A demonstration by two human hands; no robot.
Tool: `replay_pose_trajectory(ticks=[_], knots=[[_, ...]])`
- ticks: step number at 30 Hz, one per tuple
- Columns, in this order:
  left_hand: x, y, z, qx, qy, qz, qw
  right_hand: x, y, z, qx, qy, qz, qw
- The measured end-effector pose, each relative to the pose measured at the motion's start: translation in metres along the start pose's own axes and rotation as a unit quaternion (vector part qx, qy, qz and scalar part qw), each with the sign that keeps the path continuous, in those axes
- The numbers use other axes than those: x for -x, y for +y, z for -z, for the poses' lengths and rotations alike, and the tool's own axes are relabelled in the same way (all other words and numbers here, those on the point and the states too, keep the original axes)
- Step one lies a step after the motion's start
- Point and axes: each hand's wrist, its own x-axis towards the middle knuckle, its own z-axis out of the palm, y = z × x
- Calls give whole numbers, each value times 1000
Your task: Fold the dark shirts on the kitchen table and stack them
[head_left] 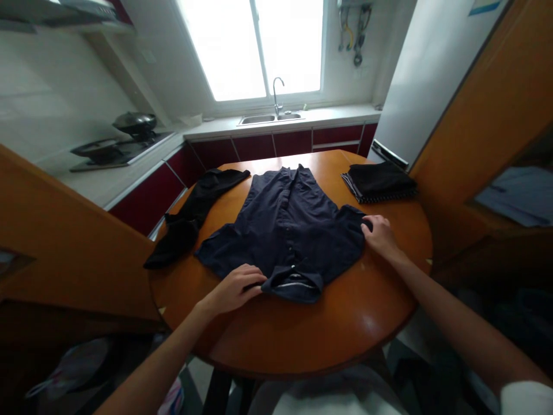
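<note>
Running lengthwise toward window [294, 46], hem [270, 176] farthest: one navy shirt [276, 222], collar [302, 294] pinched by left hand [237, 288], one sleeve [351, 217] by right hand [382, 235]

We have a dark shirt [276, 225] spread on the round bench [280, 346]; our left fingers [246, 271] pinch its collar, our right fingers [378, 219] its sleeve, between black clothing [194, 207] and folded clothes [382, 178].

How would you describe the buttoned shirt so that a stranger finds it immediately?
Find the rounded wooden table. Across its middle lies the navy shirt, collar nearest the camera. Unlike the black garment and the folded black stack, it shows front buttons.
</note>
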Motion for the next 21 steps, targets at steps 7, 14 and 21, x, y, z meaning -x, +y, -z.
replay_pose_trajectory(ticks=[7,14,21], knots=[[-4,-43,25,-37,130,100,986,-25,20,-7,84,-103,-128,983],[29,-77,21,-100,255,181,944,-42,15,14,91,-4,-56,994],[46,-35,-1,-56,145,121,980,24,-42,7,-38,-157,239,957]])
